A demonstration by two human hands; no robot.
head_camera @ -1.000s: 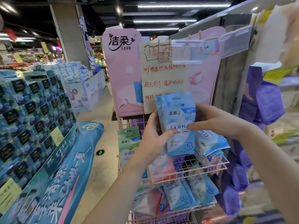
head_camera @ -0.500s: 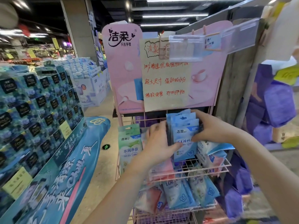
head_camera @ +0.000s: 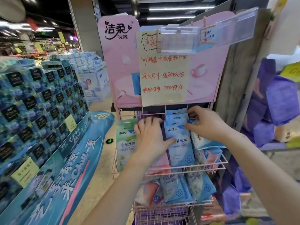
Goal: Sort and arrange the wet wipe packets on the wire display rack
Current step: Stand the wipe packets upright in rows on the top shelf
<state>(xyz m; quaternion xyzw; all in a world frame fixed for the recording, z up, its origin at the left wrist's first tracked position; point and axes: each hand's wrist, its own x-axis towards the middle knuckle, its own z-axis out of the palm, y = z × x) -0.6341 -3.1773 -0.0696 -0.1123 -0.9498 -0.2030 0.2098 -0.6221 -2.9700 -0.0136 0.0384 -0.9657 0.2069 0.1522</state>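
A stack of light-blue wet wipe packets (head_camera: 180, 148) stands upright in the top basket of the pink wire rack (head_camera: 217, 166). My left hand (head_camera: 151, 138) grips the stack's left edge, thumb across the front packet. My right hand (head_camera: 206, 124) pinches the stack's upper right corner. A green packet (head_camera: 125, 143) stands upright left of my left hand. Pink packets (head_camera: 160, 163) lie partly hidden under my left wrist. Tilted blue and pink packets (head_camera: 206, 151) lean at the basket's right end.
The lower basket holds several blue and pink packets (head_camera: 177, 189). Above the rack hangs a pink brand board (head_camera: 120, 62) with a handwritten sign (head_camera: 164, 73). Stacked tissue boxes (head_camera: 37, 101) fill the left; purple packs (head_camera: 279, 101) hang on the right. Floor (head_camera: 97, 168) lies between.
Both hands have lowered the blue packets from in front of the sign down into the top basket, where they now stand among the others.
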